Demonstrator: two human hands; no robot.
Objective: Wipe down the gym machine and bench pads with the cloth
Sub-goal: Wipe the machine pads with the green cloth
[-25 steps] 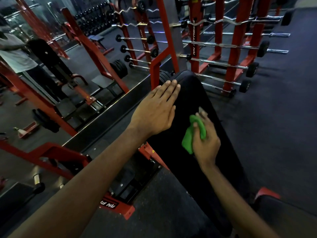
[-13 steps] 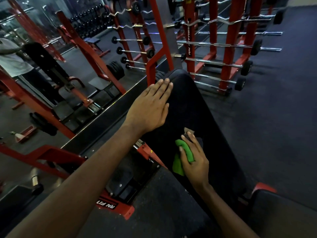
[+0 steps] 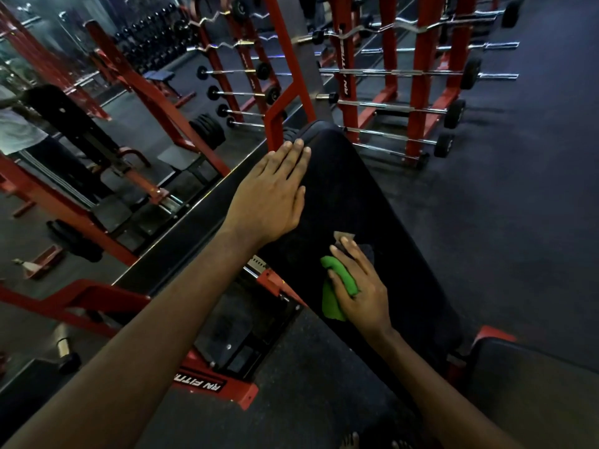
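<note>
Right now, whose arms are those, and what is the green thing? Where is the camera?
The camera sits on a person's head and looks down, so you see their own two arms, as if they were yours. There is only one picture of this moment. The long black thing is a bench pad in a gym. The left hand lies flat on it, fingers straight, near its far end. The right hand grips a green cloth and holds it against the pad, for wiping. Behind stand red racks holding barbells.
</note>
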